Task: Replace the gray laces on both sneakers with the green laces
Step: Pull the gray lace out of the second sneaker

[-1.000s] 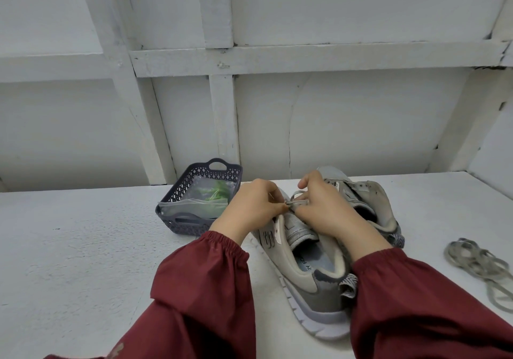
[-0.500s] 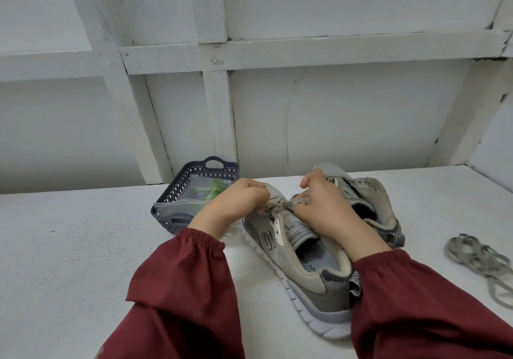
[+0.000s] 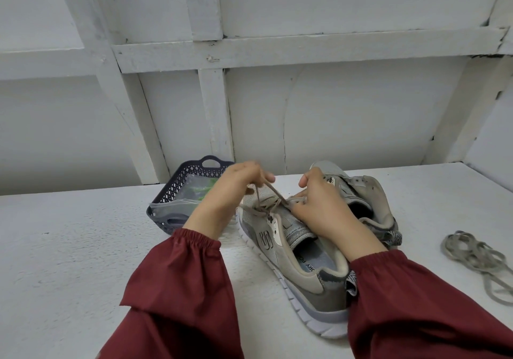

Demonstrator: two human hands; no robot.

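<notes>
Two sneakers stand side by side on the bench, toes pointing away from you. Your right hand and forearm cover much of the far sneaker. Your left hand has its fingers curled round a gray lace, held taut above the front eyelets of the near sneaker. Your right fingers curl down on that shoe's eyelet row, gripping it. The back of the hand hides whether they also pinch the lace.

The green laces show only as a blurred green patch inside a clear bag in the dark basket, left of the shoes and half hidden by your left hand. A loose gray lace lies coiled at the right, cut off by the frame edge. Your red sleeves block the bench's near edge.
</notes>
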